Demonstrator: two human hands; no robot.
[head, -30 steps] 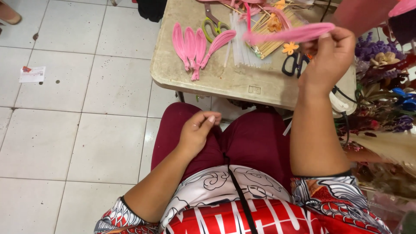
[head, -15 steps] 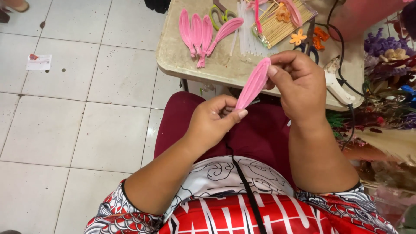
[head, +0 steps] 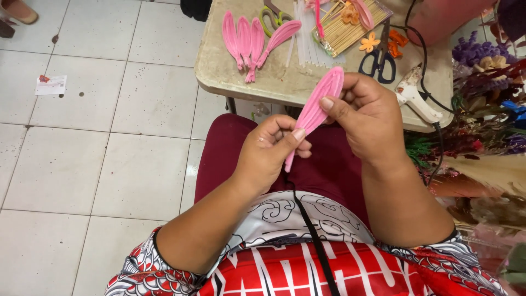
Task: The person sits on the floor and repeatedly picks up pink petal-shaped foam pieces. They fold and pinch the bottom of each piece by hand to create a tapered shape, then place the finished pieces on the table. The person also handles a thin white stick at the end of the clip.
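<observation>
Petal: a pink ribbed petal (head: 320,104) is held above the lap, just in front of the tabletop (head: 263,82).
Left hand (head: 271,153): fingers are clamped on the petal's lower stem.
Right hand (head: 370,118): fingers are pinched on its upper part.
Tabletop: 4 more pink petals (head: 252,38) and black scissors (head: 378,60) are laid there.

Beige table (head: 263,82) seen at top: 4 pink petals (head: 249,38) laid fanned, black-handled scissors (head: 378,57), bundled sticks (head: 342,33), white glue gun (head: 416,96), possibly green-handled scissors (head: 274,16).
</observation>
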